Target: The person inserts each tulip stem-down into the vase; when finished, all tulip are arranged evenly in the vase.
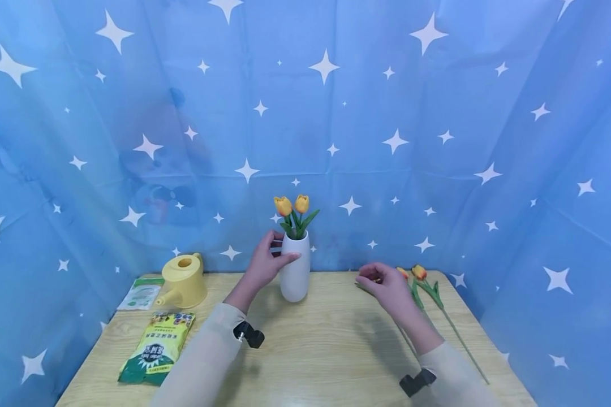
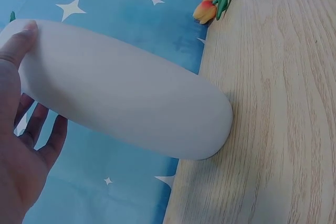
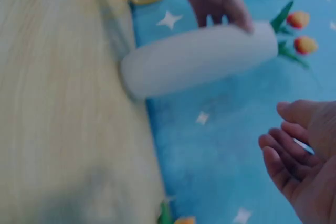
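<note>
A white vase [image 1: 295, 277] stands on the table near its back edge, with two yellow-orange tulips [image 1: 283, 207] in its mouth. My left hand [image 1: 266, 261] grips the vase near the rim; the left wrist view shows the thumb on one side and the fingers around the other. Over the table to the right is my right hand [image 1: 389, 288], apart from the vase. Its fingers are loosely curled with nothing between them in the right wrist view. Beside and partly behind this hand lie more orange tulips [image 1: 420, 272] with long green stems, some hidden by the hand and forearm.
On the left of the wooden table [image 1: 305, 350] stands a yellow watering can [image 1: 188, 285]. A white and green packet [image 1: 141, 294] lies behind it, and a yellow and green bag [image 1: 158, 347] lies in front. A blue star-patterned curtain [image 1: 366, 169] hangs behind the table.
</note>
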Available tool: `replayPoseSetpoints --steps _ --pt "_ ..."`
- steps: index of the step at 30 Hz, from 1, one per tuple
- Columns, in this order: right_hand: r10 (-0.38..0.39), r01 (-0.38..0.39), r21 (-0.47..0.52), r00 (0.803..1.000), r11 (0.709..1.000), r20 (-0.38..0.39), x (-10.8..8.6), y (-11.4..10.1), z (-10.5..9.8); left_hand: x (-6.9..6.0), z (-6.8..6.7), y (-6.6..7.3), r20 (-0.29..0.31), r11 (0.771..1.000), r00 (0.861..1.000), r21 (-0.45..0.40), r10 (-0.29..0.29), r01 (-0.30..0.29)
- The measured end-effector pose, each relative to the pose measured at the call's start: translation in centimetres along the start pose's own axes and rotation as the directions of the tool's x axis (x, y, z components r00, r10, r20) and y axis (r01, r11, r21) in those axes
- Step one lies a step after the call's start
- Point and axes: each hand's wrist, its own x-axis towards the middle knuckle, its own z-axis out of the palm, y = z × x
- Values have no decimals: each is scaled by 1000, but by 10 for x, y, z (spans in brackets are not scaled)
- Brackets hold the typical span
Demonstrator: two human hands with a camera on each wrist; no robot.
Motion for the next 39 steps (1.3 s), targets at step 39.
replayPoseSetpoints --steps 39 --pt "147 -153 -359 988 921 -44 -42 123 -5 -1 0 2 4 1000 1000 16 -16 16"
